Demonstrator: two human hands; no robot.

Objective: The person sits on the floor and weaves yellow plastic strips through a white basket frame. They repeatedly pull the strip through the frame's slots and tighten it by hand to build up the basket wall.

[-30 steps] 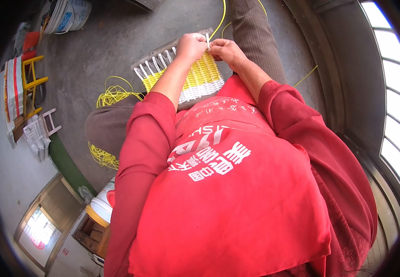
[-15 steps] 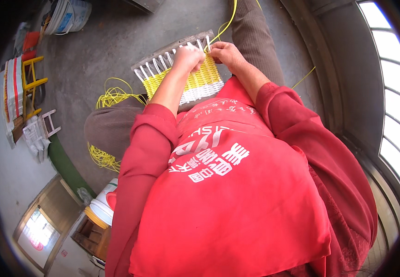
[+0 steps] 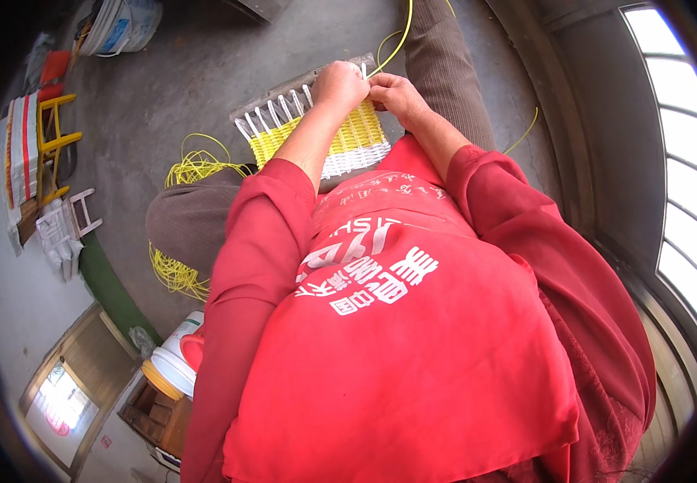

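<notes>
The left hand (image 3: pixel 341 86), fingers curled under and back turned up, rests over the far edge of a rectangular woven panel of yellow and white strands (image 3: pixel 361 129); its fingertips are hidden, so I cannot tell what it grips. The right hand (image 3: pixel 397 92) is at the panel's far right corner, thumb and fingers bent inward close to the left; whether they pinch anything is too small to tell.

The panel lies in front of the person's lap, tightly ribbed, yellow across most of it with a white band along the near edge. Slender white loops (image 3: pixel 262 118) stand in a row along its far side, beside a straight grey bar (image 3: pixel 272 94). A smooth, thin yellow strand (image 3: pixel 401 43) curves away from the corner between the hands.

Right of the panel stretches a brown ribbed-cloth trouser leg (image 3: pixel 450 76); left of it lies a loose, springy tangle of yellow cord (image 3: pixel 191 171). Nearer than the panel hangs a smooth red cloth apron (image 3: pixel 413 362) with white print. Beyond the panel spreads the matt grey floor (image 3: pixel 203 72).
</notes>
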